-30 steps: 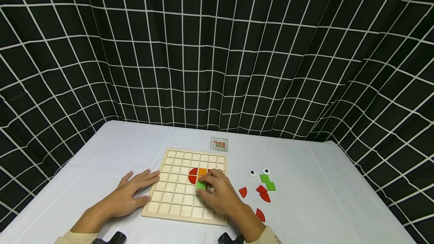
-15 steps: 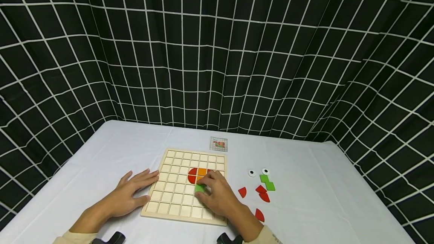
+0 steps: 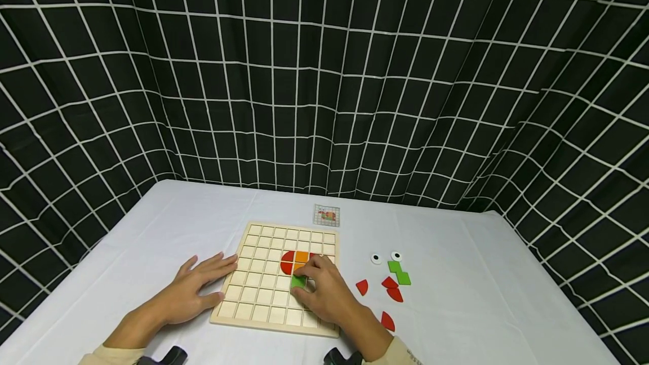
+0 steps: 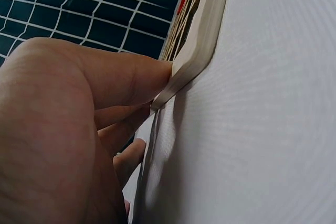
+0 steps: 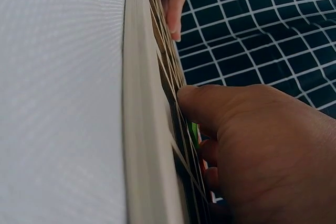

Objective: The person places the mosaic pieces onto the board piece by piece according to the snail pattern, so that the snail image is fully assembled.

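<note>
My right hand (image 3: 327, 292) pinches a green square tile (image 3: 298, 282) between thumb and fingers, low over the wooden grid board (image 3: 253, 297). The tile lines up with the cell just below an orange square (image 3: 302, 256). Two red quarter-round pieces (image 3: 287, 262) sit left of the orange, and more red shows partly behind my fingers. In the right wrist view, a sliver of the green tile (image 5: 195, 134) shows beyond the thumb. My left hand (image 3: 195, 292) lies with straight fingers at the board's left edge, its thumb touching the frame in the left wrist view.
Right of the board lie several red quarter-round pieces (image 3: 395, 294), two joined green squares (image 3: 399, 272) and two white eye discs (image 3: 376, 259). A small picture card (image 3: 327, 216) lies behind the board. A black gridded curtain (image 3: 324, 100) surrounds the white table (image 3: 481, 297).
My right hand has brought the green tile slightly down toward me, from overlapping the orange's lower edge to squarely over the cell below. The left hand has stayed in place.
</note>
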Action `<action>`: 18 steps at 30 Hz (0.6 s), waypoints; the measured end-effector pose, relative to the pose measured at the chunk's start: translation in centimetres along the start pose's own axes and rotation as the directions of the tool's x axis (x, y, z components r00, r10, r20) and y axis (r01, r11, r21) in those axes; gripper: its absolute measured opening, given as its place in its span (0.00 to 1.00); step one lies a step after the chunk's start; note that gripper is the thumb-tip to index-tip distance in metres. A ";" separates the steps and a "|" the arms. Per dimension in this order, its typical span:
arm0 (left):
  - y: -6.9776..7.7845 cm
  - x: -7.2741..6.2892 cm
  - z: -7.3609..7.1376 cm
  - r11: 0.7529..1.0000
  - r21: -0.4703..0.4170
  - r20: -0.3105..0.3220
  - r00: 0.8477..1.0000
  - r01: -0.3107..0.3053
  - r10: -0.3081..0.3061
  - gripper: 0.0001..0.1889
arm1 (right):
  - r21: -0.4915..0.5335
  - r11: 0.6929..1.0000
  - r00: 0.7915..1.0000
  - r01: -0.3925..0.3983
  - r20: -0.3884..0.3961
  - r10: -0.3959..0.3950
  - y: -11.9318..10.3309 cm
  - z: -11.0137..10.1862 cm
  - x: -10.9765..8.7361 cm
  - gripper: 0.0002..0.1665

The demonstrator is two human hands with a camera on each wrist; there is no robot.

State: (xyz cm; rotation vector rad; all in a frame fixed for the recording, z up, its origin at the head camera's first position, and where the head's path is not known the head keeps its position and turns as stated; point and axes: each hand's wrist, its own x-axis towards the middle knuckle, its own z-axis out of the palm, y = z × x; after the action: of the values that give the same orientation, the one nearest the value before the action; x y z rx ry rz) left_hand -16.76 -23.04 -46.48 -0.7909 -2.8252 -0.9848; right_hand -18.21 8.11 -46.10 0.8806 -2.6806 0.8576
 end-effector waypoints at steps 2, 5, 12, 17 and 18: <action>0.0 0.0 0.0 1.000 0.002 -0.002 1.000 -0.001 0.001 0.29 | -0.002 1.000 1.000 0.002 -0.002 -0.002 0.0 0.0 0.0 0.14; 0.0 -0.1 0.0 1.000 0.005 -0.005 1.000 -0.006 0.006 0.29 | -0.006 1.000 1.000 0.006 -0.005 -0.006 0.0 0.0 0.0 0.13; 0.0 0.0 0.0 1.000 0.003 -0.004 1.000 -0.009 0.009 0.29 | -0.004 1.000 1.000 0.019 -0.012 -0.019 0.0 0.0 0.0 0.11; -0.1 0.0 0.1 1.000 0.004 -0.010 1.000 -0.010 0.010 0.30 | 0.020 0.999 0.999 0.034 -0.037 -0.033 -0.1 -0.3 0.0 0.10; -0.1 0.0 0.2 1.000 0.003 -0.011 1.000 -0.012 0.012 0.30 | 0.033 0.999 0.998 0.041 -0.051 -0.039 -0.1 -0.5 -0.1 0.10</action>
State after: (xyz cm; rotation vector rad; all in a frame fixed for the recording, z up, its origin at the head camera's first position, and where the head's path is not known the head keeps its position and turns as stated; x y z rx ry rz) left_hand -16.79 -23.01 -46.70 -0.7981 -2.8086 -0.9796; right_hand -18.09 8.34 -45.70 0.9043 -2.6042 0.9064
